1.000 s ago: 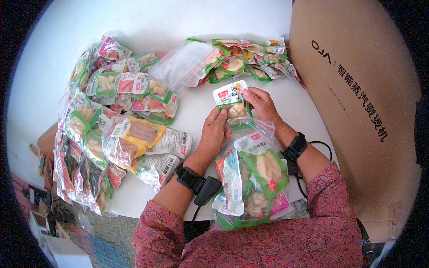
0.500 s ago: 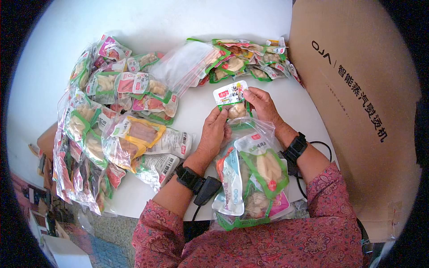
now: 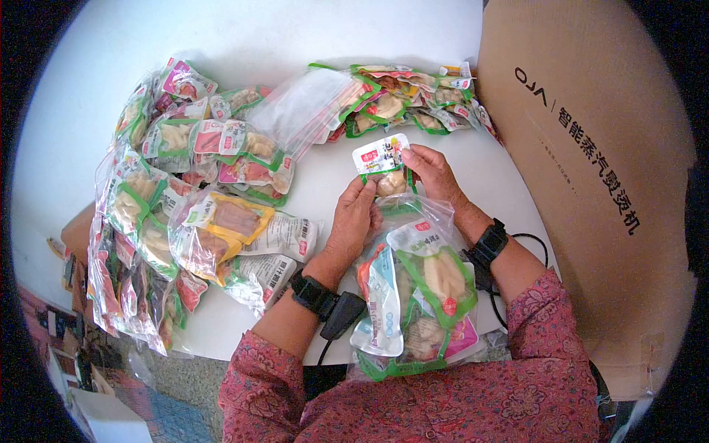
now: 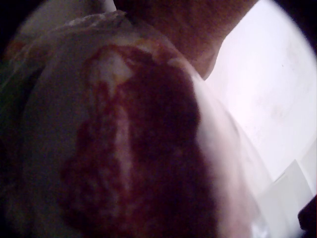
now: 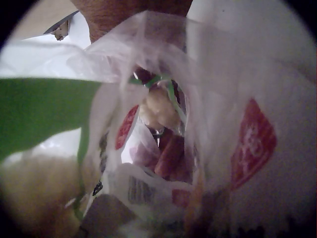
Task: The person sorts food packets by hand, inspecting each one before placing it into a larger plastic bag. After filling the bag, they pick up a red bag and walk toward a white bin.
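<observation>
In the head view a small snack packet [image 3: 381, 156], white at the top with a green border and pale pieces showing through, is held upright between both hands. My left hand [image 3: 354, 218] pinches its lower left edge, thumb in front. At its upper right side my right hand [image 3: 434, 176] grips it with thumb and fingers. Just below, a clear plastic bag [image 3: 413, 209] filled with several packets leans against the person's front, its mouth between the wrists. A dark red packet [image 4: 148, 139] fills the left wrist view, blurred. Through the bag's mouth the right wrist view shows pale pieces [image 5: 159, 109].
A large heap of bagged packets [image 3: 166, 140] lies on the left of the white table [image 3: 336, 166]. More packets [image 3: 410, 96] and flat clear zip bags [image 3: 299, 111] are at the back. A tall cardboard box [image 3: 583, 184] stands at the right. A black cable [image 3: 545, 251] curves beside the right wrist.
</observation>
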Demonstrator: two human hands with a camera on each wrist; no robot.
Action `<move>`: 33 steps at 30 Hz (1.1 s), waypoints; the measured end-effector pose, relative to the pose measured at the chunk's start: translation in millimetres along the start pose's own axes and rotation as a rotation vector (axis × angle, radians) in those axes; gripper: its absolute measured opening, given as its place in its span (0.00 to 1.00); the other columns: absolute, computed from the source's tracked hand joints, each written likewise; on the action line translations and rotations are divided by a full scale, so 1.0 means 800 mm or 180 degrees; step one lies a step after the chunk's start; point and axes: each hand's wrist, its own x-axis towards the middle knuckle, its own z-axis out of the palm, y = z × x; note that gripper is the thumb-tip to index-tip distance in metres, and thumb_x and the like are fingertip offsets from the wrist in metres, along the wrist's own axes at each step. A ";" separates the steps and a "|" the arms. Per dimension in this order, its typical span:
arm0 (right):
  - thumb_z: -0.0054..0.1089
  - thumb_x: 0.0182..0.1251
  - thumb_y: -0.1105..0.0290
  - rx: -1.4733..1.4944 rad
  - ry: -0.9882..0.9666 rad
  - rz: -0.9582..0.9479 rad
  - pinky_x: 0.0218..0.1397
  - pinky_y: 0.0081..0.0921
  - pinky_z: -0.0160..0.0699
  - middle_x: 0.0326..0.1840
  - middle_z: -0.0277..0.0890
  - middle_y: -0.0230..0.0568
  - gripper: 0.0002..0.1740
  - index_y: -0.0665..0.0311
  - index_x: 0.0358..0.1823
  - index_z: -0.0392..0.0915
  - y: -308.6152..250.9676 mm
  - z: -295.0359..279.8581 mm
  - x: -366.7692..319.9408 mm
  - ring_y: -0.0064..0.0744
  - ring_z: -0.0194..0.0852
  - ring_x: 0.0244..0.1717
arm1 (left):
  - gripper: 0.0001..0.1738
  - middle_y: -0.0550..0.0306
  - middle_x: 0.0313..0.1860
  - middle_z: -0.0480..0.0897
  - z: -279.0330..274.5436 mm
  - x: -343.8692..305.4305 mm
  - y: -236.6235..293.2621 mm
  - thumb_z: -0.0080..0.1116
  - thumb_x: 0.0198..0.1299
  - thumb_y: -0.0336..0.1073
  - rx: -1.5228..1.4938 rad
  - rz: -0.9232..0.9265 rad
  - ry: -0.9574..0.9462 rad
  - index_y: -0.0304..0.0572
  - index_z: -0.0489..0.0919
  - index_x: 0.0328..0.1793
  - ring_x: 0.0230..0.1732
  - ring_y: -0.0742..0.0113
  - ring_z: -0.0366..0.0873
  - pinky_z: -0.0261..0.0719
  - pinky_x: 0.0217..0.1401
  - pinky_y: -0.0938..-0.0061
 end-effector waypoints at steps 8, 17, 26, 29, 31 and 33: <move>0.51 0.61 0.58 -0.0040 -0.0005 0.0011 0.26 0.14 0.61 0.25 0.70 0.25 0.16 0.66 0.36 0.75 -0.001 -0.001 -0.001 0.13 0.61 0.24 | 0.15 0.68 0.18 0.69 0.001 0.000 -0.001 0.40 0.65 0.42 -0.0102 0.0012 0.0040 0.43 0.72 0.49 0.12 0.83 0.60 0.58 0.12 0.86; 0.53 0.60 0.61 -0.0504 -0.0314 -0.0254 0.29 0.17 0.68 0.27 0.73 0.29 0.15 0.67 0.39 0.75 -0.006 -0.006 0.000 0.15 0.66 0.26 | 0.14 0.62 0.27 0.72 0.000 -0.002 0.005 0.44 0.62 0.37 0.0126 0.0110 0.0061 0.41 0.69 0.51 0.16 0.82 0.64 0.62 0.14 0.86; 0.51 0.59 0.62 -0.0233 0.0780 -0.0300 0.23 0.15 0.70 0.28 0.73 0.32 0.14 0.66 0.38 0.73 -0.037 -0.040 0.022 0.19 0.69 0.24 | 0.15 0.57 0.39 0.74 0.001 -0.006 0.026 0.57 0.54 0.34 0.1656 0.1286 -0.0004 0.36 0.71 0.47 0.27 0.78 0.70 0.70 0.28 0.83; 0.50 0.58 0.62 -0.0038 0.0276 0.0057 0.23 0.16 0.70 0.28 0.73 0.33 0.14 0.65 0.38 0.73 -0.045 -0.042 0.017 0.20 0.69 0.23 | 0.09 0.60 0.32 0.75 0.001 -0.012 0.043 0.57 0.53 0.29 0.2534 0.1658 -0.0264 0.35 0.74 0.39 0.29 0.78 0.70 0.70 0.31 0.84; 0.50 0.58 0.64 0.0172 0.0071 0.0207 0.23 0.15 0.68 0.28 0.73 0.32 0.12 0.65 0.38 0.72 -0.054 -0.034 0.013 0.18 0.69 0.25 | 0.06 0.61 0.29 0.75 0.005 -0.018 0.054 0.57 0.52 0.27 0.2764 0.1687 -0.0350 0.34 0.75 0.36 0.30 0.77 0.70 0.69 0.32 0.84; 0.50 0.59 0.66 0.0382 -0.0140 0.0349 0.24 0.14 0.66 0.29 0.72 0.32 0.11 0.64 0.38 0.72 -0.055 -0.026 0.012 0.16 0.68 0.26 | 0.03 0.60 0.28 0.75 0.012 -0.026 0.068 0.54 0.53 0.25 0.2688 0.2087 -0.0176 0.34 0.75 0.35 0.29 0.77 0.70 0.69 0.32 0.83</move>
